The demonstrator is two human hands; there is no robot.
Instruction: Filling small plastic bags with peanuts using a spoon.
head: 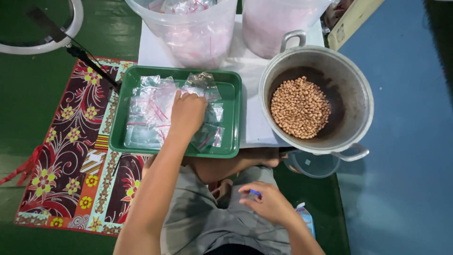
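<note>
Your left hand (188,113) reaches into the green tray (233,115), fingers curled down onto the small clear bags (151,111) piled there; it presses on the heap, but you cannot tell from here whether it has pinched one bag free. Your right hand (266,202) rests over your lap, loosely closed around a small blue thing (255,192) that is too hidden to identify.

Judging from how things lie, the bagging has barely begun here. The bags in the tray all look flat and empty. The peanuts (300,107) sit in a heap in the metal pot (358,82) just right of the tray, none visibly portioned out. Two clear buckets (198,33) stand behind the tray; the left one holds what seem to be more bags, contents unclear. So by my reading, picking a bag, filling it and sealing it all remain.
</note>
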